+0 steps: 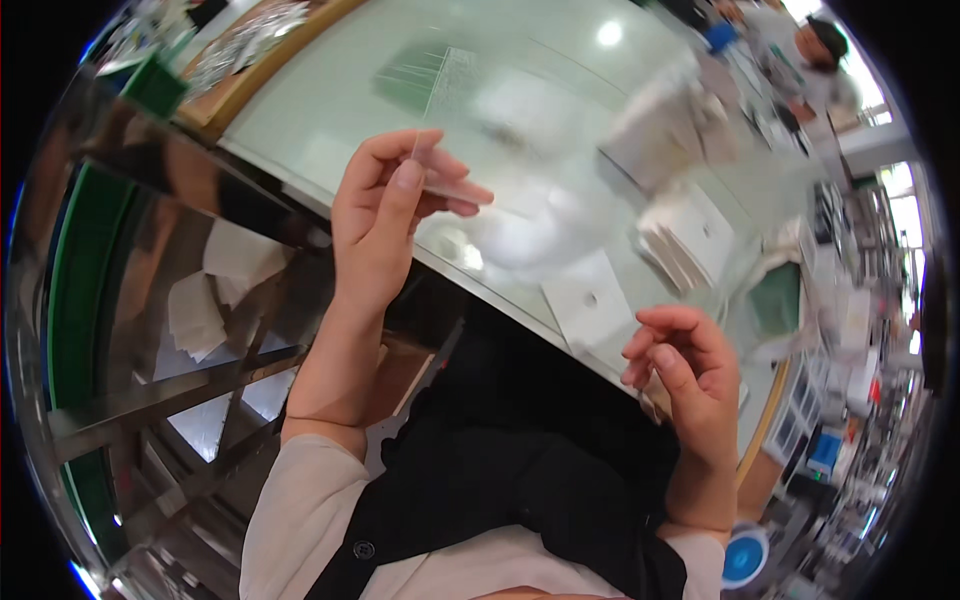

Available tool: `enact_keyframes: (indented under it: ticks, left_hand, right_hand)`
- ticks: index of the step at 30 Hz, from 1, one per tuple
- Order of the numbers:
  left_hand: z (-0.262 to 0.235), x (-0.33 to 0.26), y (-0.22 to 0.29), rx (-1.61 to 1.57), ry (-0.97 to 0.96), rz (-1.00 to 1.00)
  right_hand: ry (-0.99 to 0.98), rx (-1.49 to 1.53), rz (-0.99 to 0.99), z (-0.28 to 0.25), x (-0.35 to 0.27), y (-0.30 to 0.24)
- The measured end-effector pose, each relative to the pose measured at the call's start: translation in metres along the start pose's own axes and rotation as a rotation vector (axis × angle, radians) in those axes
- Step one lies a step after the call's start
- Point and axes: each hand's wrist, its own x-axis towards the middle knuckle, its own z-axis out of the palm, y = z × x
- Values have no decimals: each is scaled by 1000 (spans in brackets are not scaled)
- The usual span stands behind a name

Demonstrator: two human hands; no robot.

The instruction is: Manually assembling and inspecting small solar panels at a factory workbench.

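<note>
My left hand (385,205) is raised over the near edge of the table, thumb and fingers closed on a clear plastic sleeve (452,85). The see-through film stands up from the fingertips, its outline faint against the glossy surface. To the right, my right hand (690,375) hovers by the table's front edge with its fingers loosely bent and apart; nothing shows between the fingertips. A small beige thing (655,400) shows just below those fingers, too blurred to name. Between my hands lies a white square card (590,300) with a small dark mark in its middle.
A stack of similar white cards (690,240) sits farther right on the pale green tabletop (320,110). Behind it are blurred whitish packs (655,125). Another person (800,60) works at the far right. Metal shelving (180,390) with white sheets stands below left.
</note>
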Motion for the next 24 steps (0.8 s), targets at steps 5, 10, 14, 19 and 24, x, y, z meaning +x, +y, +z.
enact_keyframes:
  ticks: [5, 10, 14, 19, 24]
  left_hand:
    - [70, -51, 6, -92, -285, -327]
    - [132, -87, -15, -174, -618, -659]
    - [169, -102, -36, -195, -706, -836]
    - [196, -113, -50, 212, -795, -657]
    - [207, -111, -59, 437, -773, -527]
  right_hand:
    - [67, 127, 25, -40, -53, 33]
    - [249, 310, -75, -73, -98, 69]
    - [394, 271, -27, -98, -130, 86]
    - [452, 325, 63, -118, -141, 103]
    - [427, 332, 86, -125, -131, 109]
